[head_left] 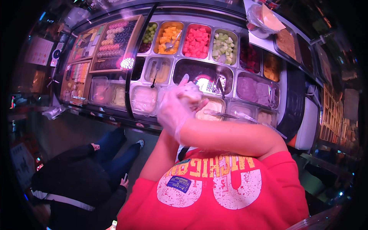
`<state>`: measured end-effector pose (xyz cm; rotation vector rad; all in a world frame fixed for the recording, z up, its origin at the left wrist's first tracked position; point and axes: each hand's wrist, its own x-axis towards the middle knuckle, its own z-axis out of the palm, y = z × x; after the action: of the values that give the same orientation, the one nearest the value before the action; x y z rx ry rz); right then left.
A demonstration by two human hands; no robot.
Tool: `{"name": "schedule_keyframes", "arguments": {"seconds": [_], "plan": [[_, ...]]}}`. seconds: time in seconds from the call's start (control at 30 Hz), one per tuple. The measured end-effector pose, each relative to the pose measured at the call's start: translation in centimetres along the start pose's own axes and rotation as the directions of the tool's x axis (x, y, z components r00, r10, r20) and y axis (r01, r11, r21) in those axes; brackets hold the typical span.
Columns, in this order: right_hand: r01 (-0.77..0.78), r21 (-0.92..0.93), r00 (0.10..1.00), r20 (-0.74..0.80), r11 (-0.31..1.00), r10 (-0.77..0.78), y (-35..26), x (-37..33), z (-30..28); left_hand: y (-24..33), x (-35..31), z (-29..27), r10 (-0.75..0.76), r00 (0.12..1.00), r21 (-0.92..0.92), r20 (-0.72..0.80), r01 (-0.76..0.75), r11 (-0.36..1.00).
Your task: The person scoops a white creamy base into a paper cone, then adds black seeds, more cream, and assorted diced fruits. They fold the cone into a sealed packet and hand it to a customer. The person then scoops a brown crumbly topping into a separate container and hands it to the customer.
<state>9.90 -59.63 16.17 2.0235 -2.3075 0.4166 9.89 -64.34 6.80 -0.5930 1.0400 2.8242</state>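
And here the gloved right hand (171, 109) is crossing over the left hand (194, 96), the two meeting just above the near edge of the dark tray (191, 69) and close by the cream-coloured tub (215, 106). The right fingers are bunching in toward the other hand, one digit pointing up; the left fingers are lying partly hidden, and I'm not able to tell whether they're closing on anything. Clear glove film is catching the light, so what's sitting between the palms, if anything, is staying a mystery. As for progress: the orange cubes (168, 37), red cubes (196, 41) and green cubes (224, 46) are already filling their trays, cut up, while I'm seeing no finished portion by the hands. This is looking like early handwork to me; how much is remaining, I'm not able to judge.
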Motion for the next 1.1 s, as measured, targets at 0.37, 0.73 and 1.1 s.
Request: {"name": "schedule_keyframes", "arguments": {"seconds": [0.37, 0.73, 1.1], "plan": [[-0.334, 0.354, 0.648, -0.587, 0.874, 0.485, 3.1, -7.4, -0.1, 0.2, -0.6, -1.7, 0.11, 0.994, -0.406, -0.012, -0.105, 0.908], [-0.117, 0.55, 0.536, -0.666, 0.827, 0.519, 2.7, -8.4, 1.2, -1.2, -1.5, 0.3, 0.202, 0.972, -0.511, 0.117, -0.115, 0.852], [-0.046, 0.908, 0.611, -0.304, 0.415, 0.731, 0.5, -8.0, -0.6, 0.2, -4.2, 0.1, 0.208, 0.941, -0.55, 0.266, -0.029, 0.834]]}}
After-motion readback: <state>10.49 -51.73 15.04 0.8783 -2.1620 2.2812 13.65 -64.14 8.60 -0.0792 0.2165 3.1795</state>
